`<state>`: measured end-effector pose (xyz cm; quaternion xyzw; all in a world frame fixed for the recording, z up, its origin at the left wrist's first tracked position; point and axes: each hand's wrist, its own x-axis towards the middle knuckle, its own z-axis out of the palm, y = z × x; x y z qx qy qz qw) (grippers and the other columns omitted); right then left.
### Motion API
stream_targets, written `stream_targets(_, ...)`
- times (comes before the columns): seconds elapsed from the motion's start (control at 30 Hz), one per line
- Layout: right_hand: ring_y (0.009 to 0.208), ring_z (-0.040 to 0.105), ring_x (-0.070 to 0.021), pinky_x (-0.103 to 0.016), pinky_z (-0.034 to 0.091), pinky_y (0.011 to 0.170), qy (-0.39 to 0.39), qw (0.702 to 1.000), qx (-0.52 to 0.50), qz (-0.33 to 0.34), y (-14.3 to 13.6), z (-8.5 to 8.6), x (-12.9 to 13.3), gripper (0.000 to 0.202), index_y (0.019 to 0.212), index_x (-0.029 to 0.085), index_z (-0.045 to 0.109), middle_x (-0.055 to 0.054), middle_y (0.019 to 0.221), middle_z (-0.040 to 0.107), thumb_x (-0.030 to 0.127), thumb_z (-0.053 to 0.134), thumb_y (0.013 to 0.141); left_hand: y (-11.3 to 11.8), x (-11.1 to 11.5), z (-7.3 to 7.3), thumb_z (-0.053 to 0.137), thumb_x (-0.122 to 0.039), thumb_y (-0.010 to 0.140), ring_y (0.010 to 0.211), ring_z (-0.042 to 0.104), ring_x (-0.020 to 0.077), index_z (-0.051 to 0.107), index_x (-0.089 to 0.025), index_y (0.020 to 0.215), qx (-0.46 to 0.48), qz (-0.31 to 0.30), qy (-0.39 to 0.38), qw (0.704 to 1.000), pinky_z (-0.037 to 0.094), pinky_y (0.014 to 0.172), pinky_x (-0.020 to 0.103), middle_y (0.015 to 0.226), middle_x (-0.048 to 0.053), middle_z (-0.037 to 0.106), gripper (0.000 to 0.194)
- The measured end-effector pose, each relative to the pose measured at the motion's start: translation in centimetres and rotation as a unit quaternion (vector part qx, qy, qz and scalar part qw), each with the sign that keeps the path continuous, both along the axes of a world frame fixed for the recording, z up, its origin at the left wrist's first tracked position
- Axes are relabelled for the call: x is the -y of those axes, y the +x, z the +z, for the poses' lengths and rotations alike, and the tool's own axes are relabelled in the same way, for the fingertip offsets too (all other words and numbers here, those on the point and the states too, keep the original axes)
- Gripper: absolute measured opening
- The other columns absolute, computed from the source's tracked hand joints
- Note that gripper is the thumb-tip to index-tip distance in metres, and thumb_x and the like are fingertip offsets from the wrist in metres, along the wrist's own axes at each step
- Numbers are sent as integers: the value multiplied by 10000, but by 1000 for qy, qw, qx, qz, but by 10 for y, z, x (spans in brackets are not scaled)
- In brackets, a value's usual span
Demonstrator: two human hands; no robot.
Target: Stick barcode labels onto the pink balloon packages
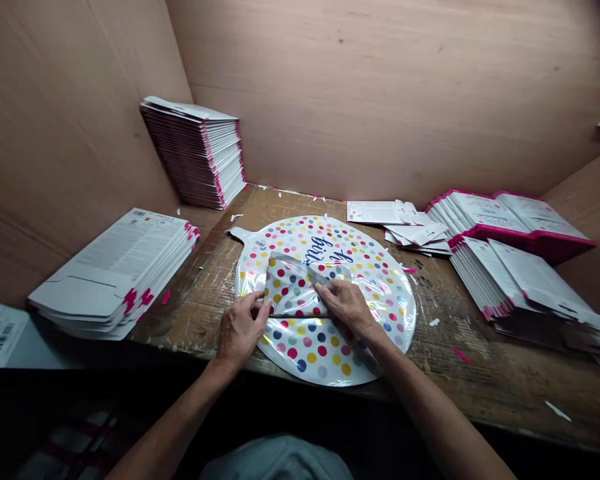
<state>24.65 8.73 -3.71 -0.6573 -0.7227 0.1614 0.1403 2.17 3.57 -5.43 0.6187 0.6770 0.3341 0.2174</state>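
Note:
A flat, round foil balloon, white with multicoloured dots and blue lettering, lies on the table in front of me, its neck pointing to the far left. On top of it is a partly folded dotted foil balloon with a grey edge. My left hand pinches this folded piece at its left side, thumb against fingers. My right hand is closed on its upper right edge, where the foil bends over. The right fingertips are partly hidden by the foil.
Stacks of white and pink card packets stand at the far left, near left and right. Loose white packets lie at the back. Wooden panels enclose the taped cardboard surface, scattered with paper scraps.

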Motion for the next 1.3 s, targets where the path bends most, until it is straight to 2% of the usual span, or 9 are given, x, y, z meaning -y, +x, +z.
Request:
stream_targets(0.13, 809, 628, -222, -288, 434, 681, 40, 994, 103, -23, -14, 3, 8, 322, 908, 175, 674, -83, 860, 690, 408, 454, 932, 6, -9, 3, 569, -318, 811, 858, 718, 269, 620, -137, 1149, 2, 46, -47, 998, 496, 827, 369, 713, 51, 758, 386)
stream_targets(0.23, 1078, 567, -292, -399, 438, 905, 184, 967, 146, 94, -33, 7, 25, 396, 1262, 124, 556, -173, 1209, 614, 316, 478, 925, 4, -18, 1, 600, -307, 787, 877, 719, 270, 618, -119, 1142, 2, 54, -67, 996, 505, 798, 352, 699, 61, 758, 403)
stream_targets(0.33, 983, 582, -294, -442, 448, 921, 202, 932, 188, 233, -61, 8, 34, 341, 1203, 118, 587, -175, 1115, 641, 172, 460, 891, -1, -24, 0, 645, -336, 759, 782, 726, 247, 645, -140, 1081, -4, 42, -77, 996, 524, 711, 316, 707, 58, 761, 377)
stream_targets(0.5, 882, 587, -274, -408, 494, 823, 189, 916, 209, 285, -66, 11, 34, 316, 1093, 153, 635, -128, 980, 658, 127, 372, 920, -11, -18, 28, 591, -391, 811, 861, 713, 278, 684, -158, 1039, -40, 28, -34, 998, 541, 782, 381, 897, 111, 769, 339)
stream_targets(0.63, 1114, 539, -249, -412, 418, 1012, 195, 886, 167, 385, -17, 13, 54, 351, 1283, 252, 555, -100, 1264, 588, 211, 431, 957, -15, -21, 45, 412, -110, 828, 1268, 521, 226, 654, -227, 1188, -101, -244, 146, 953, 403, 1073, 403, 1313, 49, 641, 449)
stream_targets(0.8, 1204, 529, -238, -447, 422, 1026, 140, 888, 90, 429, 34, 3, 70, 374, 1302, 303, 555, -93, 1363, 551, 198, 406, 975, -12, -37, 27, 434, -35, 784, 1353, 420, 249, 634, -299, 1239, -187, -474, 56, 859, 380, 1095, 423, 1289, -15, 658, 563)
stream_targets(0.9, 1165, 573, -219, -367, 467, 978, 97, 930, -53, 351, 45, -4, 64, 368, 1281, 246, 574, -95, 1287, 607, 250, 356, 985, -7, -42, 25, 515, -122, 793, 1230, 533, 260, 690, -287, 1132, -167, -461, 18, 871, 433, 1028, 375, 1186, 26, 698, 415)
stream_targets(1.1, 656, 600, -187, -271, 442, 610, 80, 988, -80, -109, 29, -7, 29, 371, 810, 180, 622, -40, 702, 647, 442, 408, 962, 29, -53, 31, 425, -336, 915, 790, 656, 214, 662, -207, 820, -183, -258, -70, 946, 493, 724, 288, 815, 52, 692, 286)
stream_targets(1.3, 803, 666, -249, -298, 413, 658, 24, 978, 120, -171, 11, 3, 12, 301, 936, 151, 639, -127, 838, 699, 386, 452, 956, 71, -55, 24, 331, -323, 965, 833, 698, 316, 616, -134, 1019, -271, -93, -78, 955, 479, 705, 376, 857, 163, 724, 346)
